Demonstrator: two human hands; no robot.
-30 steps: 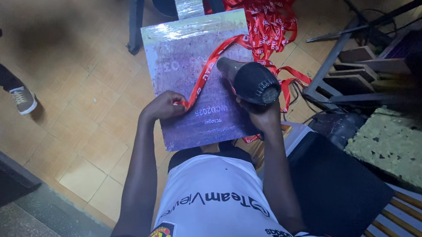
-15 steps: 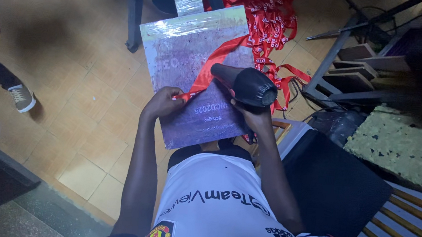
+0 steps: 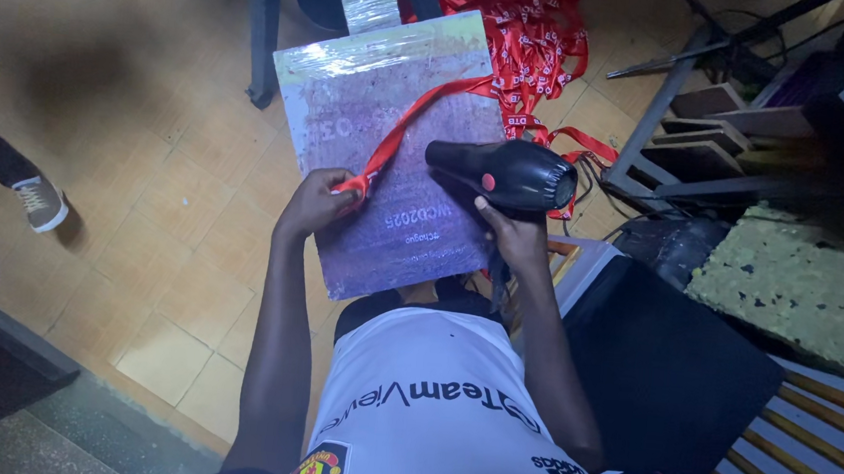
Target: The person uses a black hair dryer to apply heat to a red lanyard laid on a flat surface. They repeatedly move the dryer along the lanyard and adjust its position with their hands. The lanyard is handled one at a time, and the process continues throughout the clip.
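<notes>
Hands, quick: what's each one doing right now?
Left hand: closed, pinching the red ribbon against the wrapped board.
Right hand: closed, holding the black hair dryer.

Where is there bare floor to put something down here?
The tiled floor is bare between the wrapped panel under the left hand and another person's shoe. It is crowded beyond the hair dryer in the right hand: red ribbons and a metal frame.

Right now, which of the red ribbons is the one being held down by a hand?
The single red ribbon stretched diagonally across the wrapped board, its end pinched under the left hand. The other ribbons lie heaped on the floor beyond, untouched.
</notes>
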